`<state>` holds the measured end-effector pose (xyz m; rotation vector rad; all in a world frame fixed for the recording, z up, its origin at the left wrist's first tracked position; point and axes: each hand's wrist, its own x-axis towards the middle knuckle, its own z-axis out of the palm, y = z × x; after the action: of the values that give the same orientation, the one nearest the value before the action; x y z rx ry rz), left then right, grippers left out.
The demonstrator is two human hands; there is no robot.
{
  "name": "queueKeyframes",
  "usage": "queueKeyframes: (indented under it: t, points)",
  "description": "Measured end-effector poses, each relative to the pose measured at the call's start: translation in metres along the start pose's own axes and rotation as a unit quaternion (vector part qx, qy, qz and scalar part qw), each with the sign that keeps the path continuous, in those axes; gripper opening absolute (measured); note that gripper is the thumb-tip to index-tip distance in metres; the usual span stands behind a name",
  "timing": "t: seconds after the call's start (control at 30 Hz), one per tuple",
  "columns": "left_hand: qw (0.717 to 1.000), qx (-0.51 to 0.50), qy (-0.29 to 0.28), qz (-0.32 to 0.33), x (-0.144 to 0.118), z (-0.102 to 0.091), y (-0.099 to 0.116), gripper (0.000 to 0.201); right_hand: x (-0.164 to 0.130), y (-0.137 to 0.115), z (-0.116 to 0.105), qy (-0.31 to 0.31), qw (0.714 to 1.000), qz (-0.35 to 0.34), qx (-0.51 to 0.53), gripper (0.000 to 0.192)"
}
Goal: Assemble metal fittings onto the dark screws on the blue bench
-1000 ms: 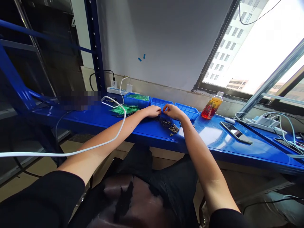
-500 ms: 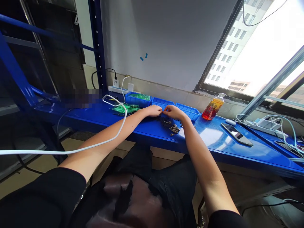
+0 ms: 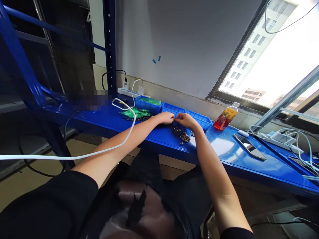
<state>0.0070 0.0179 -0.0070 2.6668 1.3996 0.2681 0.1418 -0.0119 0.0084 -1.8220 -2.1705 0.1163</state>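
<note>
My left hand [image 3: 166, 118] and my right hand [image 3: 183, 119] meet fingertip to fingertip above the blue bench, both with pinched fingers. Whatever sits between them is too small to make out. Just below my right hand lies a pile of small brass-coloured metal parts [image 3: 184, 137], with thin dark pieces [image 3: 176, 130] beside it. Left of my left hand, green plastic packets [image 3: 136, 113] rest on the bench. Behind my hands stand a blue bin [image 3: 171, 108] and another blue bin [image 3: 199, 119]; a third blue bin [image 3: 159, 108] at the left holds green packets.
A white cable [image 3: 74, 158] loops across above my left forearm. To the right stand a drink bottle [image 3: 226, 117] and a phone [image 3: 249, 146] lying flat. Power strips [image 3: 281, 141] with cables lie at the far right and back left. The bench's front edge [image 3: 164, 145] runs below my forearms.
The whole view has shifted and tilted slightly, moving the scene a little to the right. My hands stay together over the same spot, fingers still pinched.
</note>
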Motion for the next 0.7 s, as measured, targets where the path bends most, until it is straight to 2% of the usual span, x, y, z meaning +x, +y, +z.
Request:
queueKeyframes:
  t: [0.33, 0.57, 0.7]
  points:
    - [0.999, -0.022, 0.011, -0.025, 0.0, 0.003, 0.001, 0.032, 0.0, 0.002, 0.001, 0.012, 1.0, 0.014, 0.018, 0.011]
    - [1.0, -0.015, 0.016, 0.019, -0.004, 0.002, -0.001, 0.03, -0.001, 0.002, -0.001, 0.003, 1.0, 0.011, 0.029, 0.016]
    - [1.0, -0.008, 0.01, 0.021, -0.008, -0.001, -0.001, 0.031, -0.002, 0.001, -0.001, -0.002, 1.0, 0.005, 0.025, 0.015]
